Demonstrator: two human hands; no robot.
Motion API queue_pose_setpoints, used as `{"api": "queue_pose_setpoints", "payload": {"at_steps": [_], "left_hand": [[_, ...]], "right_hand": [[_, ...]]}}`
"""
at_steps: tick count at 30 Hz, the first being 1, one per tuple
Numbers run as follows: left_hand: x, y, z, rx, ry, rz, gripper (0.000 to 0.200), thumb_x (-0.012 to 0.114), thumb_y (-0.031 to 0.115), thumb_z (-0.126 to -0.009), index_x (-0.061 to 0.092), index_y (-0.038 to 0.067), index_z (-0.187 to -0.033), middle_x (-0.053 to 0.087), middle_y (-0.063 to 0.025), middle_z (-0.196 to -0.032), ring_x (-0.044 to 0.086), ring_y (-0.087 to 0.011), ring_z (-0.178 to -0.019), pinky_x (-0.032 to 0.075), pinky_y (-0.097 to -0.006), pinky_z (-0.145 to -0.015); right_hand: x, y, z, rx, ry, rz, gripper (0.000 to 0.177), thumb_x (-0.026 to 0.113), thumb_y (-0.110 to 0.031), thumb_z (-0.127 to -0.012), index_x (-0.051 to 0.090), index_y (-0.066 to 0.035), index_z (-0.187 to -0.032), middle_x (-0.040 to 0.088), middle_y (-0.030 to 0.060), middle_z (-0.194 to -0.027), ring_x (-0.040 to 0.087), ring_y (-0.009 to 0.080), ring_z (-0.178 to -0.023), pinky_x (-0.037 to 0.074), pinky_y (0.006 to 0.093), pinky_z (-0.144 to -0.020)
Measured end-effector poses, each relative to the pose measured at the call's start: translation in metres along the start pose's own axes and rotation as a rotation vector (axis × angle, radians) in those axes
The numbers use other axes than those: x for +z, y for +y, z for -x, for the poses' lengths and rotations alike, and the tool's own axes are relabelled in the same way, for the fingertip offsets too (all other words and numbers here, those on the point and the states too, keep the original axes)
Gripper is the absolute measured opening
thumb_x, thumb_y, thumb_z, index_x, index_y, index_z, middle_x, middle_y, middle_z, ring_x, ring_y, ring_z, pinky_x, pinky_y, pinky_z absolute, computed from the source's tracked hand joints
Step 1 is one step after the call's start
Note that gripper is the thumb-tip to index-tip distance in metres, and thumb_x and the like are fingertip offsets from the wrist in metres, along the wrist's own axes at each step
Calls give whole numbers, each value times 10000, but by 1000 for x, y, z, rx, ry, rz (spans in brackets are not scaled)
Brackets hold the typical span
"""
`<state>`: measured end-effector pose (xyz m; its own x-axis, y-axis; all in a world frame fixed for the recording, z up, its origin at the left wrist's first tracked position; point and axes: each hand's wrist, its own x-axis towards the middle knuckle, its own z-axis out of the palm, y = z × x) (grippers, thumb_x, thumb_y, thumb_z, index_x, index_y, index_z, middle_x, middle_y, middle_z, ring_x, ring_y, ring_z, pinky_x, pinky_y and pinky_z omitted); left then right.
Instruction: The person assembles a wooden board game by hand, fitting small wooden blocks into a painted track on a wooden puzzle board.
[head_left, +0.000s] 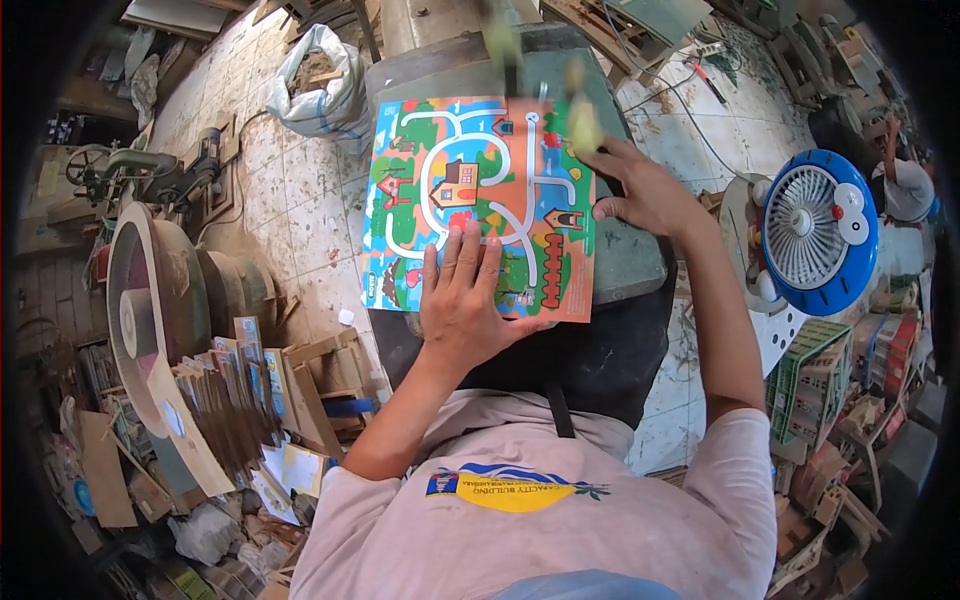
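A colourful wooden maze board (472,190), printed with houses and trees and grooved with white tracks, lies on a dark padded surface (630,245) before me. My left hand (462,290) rests flat on its lower edge, fingers stretched out and thumb to the side. At the board's right side is my right hand (645,185), its fingers bent around the lower end of a motion-smeared yellow-green thing (583,115); I cannot tell what it is. Another yellow-green streak (502,45) with a dark lower end crosses the board's top edge.
A blue fan (820,230) stands at right, above a green crate (808,375). To the left are a large wheel-shaped machine (150,310) and a row of upright thin boards (225,385). A white sack (322,85) sits on the tiled floor. Another person (903,185) is at far right.
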<state>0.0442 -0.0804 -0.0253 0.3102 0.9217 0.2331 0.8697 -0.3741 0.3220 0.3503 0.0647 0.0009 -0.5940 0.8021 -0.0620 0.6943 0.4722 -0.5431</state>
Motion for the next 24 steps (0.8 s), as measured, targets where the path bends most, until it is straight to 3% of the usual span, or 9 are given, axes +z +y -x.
{"api": "queue_pose_setpoints", "payload": {"at_steps": [2,4,5,6,9,10,13,19,24], "left_hand": [[-13,1,-2,-3,-74,23,1201,946,689,-619,582,-8,-1527,466,-263,-1665,405,-419,-1586,261,-598,-1296],[-33,-5,-9,-7,-139,46,1213,965,644,-616,550,-1,-1556,439,-259,-1685,390,-415,-1595,254,-595,-1302],[-45,-14,-12,55,-234,26,1227,981,597,-609,515,20,-1586,404,-242,-1709,379,-411,-1600,245,-596,-1309],[-54,-24,-15,120,-329,3,1248,997,550,-601,479,41,-1616,369,-225,-1734,367,-406,-1605,236,-597,-1316],[-70,-60,-24,177,-397,-84,1282,1014,501,-574,445,87,-1646,317,-187,-1768,355,-401,-1610,219,-610,-1326],[-70,-68,-26,177,-402,-81,1282,1014,501,-574,445,87,-1646,317,-187,-1768,355,-401,-1610,219,-610,-1326],[-65,-81,-28,207,-374,-48,1273,1011,495,-561,463,109,-1642,342,-179,-1759,359,-402,-1609,218,-620,-1327],[-50,-82,-25,229,-255,19,1241,1010,497,-546,510,118,-1617,376,-202,-1738,383,-412,-1595,265,-611,-1315],[-44,-71,-20,189,-231,4,1228,994,525,-581,503,100,-1623,362,-231,-1738,381,-432,-1592,288,-604,-1302]], "right_hand": [[6,-24,22,157,-26,-251,783,851,-236,-895,532,-91,-1595,351,212,-1741,322,411,-1619,274,630,-1313],[36,-59,49,99,121,-41,726,828,-211,-908,554,-76,-1566,376,224,-1720,294,485,-1614,289,625,-1303],[47,-88,60,156,105,19,799,866,-336,-880,550,-85,-1569,388,239,-1707,254,551,-1607,285,627,-1300],[57,-108,70,137,92,64,950,914,-446,-821,505,-96,-1603,350,241,-1722,245,555,-1607,287,640,-1295],[89,-143,79,214,105,132,1112,947,-553,-741,464,-83,-1624,292,253,-1738,253,558,-1601,282,654,-1290],[99,-140,78,230,138,147,1228,958,-603,-685,416,-62,-1645,255,262,-1744,261,562,-1594,285,662,-1284],[112,-122,69,167,272,161,1257,968,-598,-659,401,-64,-1647,275,276,-1733,266,563,-1592,317,653,-1271],[97,-108,66,113,239,140,1230,972,-576,-650,418,-75,-1627,317,287,-1714,288,563,-1584,381,621,-1250],[88,-88,65,47,220,145,1192,949,-601,-672,441,-76,-1615,322,275,-1719,277,564,-1589,370,620,-1260]]}}
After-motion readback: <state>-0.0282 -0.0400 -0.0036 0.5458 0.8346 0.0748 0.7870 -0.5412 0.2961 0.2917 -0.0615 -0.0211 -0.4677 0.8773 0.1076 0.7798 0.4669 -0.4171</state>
